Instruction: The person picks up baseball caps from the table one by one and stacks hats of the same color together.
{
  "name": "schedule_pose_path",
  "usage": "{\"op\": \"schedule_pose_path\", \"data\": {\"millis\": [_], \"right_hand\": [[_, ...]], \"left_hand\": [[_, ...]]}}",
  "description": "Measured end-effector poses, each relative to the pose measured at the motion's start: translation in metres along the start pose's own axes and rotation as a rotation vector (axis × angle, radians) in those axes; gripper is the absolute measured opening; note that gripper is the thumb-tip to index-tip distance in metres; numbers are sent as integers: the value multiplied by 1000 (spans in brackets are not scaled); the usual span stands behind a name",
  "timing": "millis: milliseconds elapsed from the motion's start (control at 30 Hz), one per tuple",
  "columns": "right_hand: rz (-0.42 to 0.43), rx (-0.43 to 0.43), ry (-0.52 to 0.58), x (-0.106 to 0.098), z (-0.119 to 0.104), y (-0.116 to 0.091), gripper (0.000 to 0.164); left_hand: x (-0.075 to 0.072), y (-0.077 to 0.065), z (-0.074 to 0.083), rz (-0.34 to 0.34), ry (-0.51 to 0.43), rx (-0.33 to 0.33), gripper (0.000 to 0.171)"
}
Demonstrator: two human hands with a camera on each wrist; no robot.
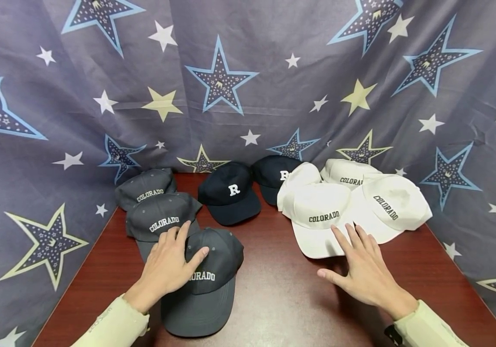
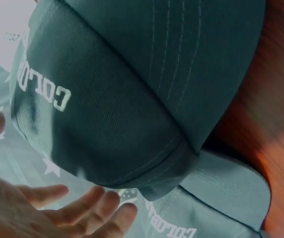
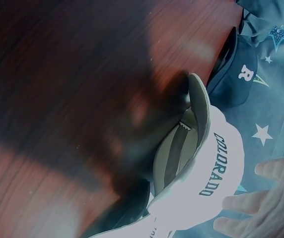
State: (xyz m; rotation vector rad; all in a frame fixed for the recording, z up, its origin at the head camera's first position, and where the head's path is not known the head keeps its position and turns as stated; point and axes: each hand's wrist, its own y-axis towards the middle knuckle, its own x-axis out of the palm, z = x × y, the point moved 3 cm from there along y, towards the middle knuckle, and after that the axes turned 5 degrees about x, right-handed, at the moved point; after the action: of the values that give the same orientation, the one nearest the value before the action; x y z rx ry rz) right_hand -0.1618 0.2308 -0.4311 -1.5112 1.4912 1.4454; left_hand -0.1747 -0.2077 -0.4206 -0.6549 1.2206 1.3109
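Spreading fingers of left hand (image 1: 165,265) over nearest grey cap (image 1: 215,284), lower left, and right hand (image 1: 362,272) by front white cap (image 1: 319,217), centre right; perhaps risking displacing overlapping neighbour (image 1: 397,205) by snagging brim (image 1: 315,243).

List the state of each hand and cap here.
Front gray cap: crown up, brim toward the camera
Other gray caps: crown up, overlapping
Navy caps: crown up, R showing
White caps: clustered, overlapping
Left hand: open, over the gray caps, contact unclear
Right hand: open, at the white caps, contact unclear
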Motion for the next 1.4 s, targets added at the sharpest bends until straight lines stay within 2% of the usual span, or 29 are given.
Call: {"op": "schedule_pose_path", "data": {"millis": [333, 400, 533, 600, 700, 933, 1100, 1300, 1400], "right_hand": [[1, -4, 10, 4, -2, 1, 104], [5, -6, 6, 4, -3, 1, 104], [16, -8, 5, 4, -3, 1, 104], [19, -8, 6, 3, -3, 1, 104], [21, -9, 5, 3, -4, 0, 104], [9, -4, -1, 3, -5, 0, 104], [8, -6, -4, 3, -4, 1, 104], [3, -2, -5, 4, -3, 2, 103], [0, 0, -5, 5, -4, 2, 103]], "left_hand": [[-1, 8, -4, 62, -41, -22, 76], [-3, 12, -5, 97, -52, -24, 73], [-8, 24, -15, 208, -46, -33, 71], [-11, 31, -23, 256, -25, -57, 73], [-14, 41, -34, 282, 4, -112, 79], [-12, 58, -60, 266, 48, -202, 90], [-8, 66, -74, 244, 79, -253, 105], [0, 74, -88, 155, 90, -346, 127], [4, 76, -93, 111, 75, -384, 132]]}}
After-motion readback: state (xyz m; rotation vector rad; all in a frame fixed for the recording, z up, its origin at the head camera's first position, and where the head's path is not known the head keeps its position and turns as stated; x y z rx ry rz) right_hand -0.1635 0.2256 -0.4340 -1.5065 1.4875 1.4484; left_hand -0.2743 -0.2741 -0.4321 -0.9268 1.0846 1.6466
